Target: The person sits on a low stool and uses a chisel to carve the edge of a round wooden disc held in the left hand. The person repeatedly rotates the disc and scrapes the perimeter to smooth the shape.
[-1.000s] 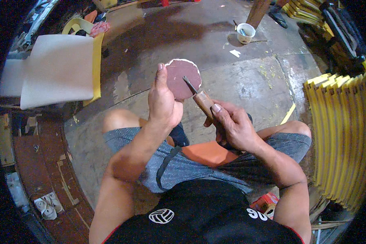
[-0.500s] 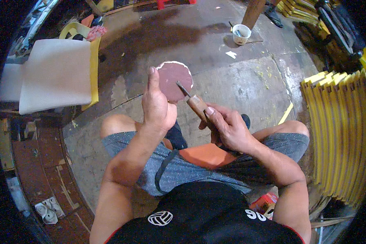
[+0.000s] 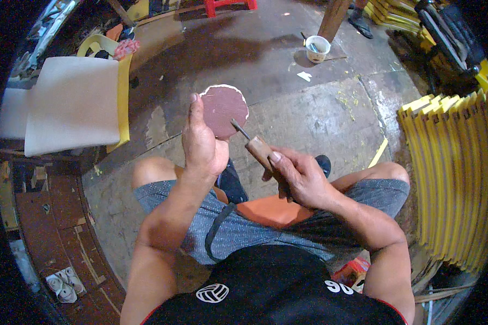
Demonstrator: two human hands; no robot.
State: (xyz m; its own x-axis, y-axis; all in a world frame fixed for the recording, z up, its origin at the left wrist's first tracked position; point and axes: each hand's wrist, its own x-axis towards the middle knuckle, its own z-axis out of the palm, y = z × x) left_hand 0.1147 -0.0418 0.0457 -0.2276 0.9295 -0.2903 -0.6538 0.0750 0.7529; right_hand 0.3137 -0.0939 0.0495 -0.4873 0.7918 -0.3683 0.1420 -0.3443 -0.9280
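Upright in front of me is a round maroon disc [image 3: 225, 111] with a ragged white edge. My left hand [image 3: 205, 143] grips it from the lower left, thumb pointing up along its side and the other fingers hidden behind it. A tool with a thick wooden handle [image 3: 259, 150] is wrapped in my right hand [image 3: 298, 173]. Its narrow dark metal shaft [image 3: 238, 128] points up and left, with the tip over the disc's lower face; whether it touches cannot be told. An orange piece [image 3: 276, 211] and a dark strap lie across my lap.
Tall stacks of yellow-edged panels [image 3: 447, 179] stand at the right. To the left is a white padded panel [image 3: 73, 105] with a yellow edge. Farther off are a white cup [image 3: 317, 49] holding small items, a wooden post [image 3: 335, 21] and a red stool [image 3: 230, 6].
Both hands, with the disc and the tool, have shifted slightly left and down. The tool's tip has come a little lower on the disc's face.
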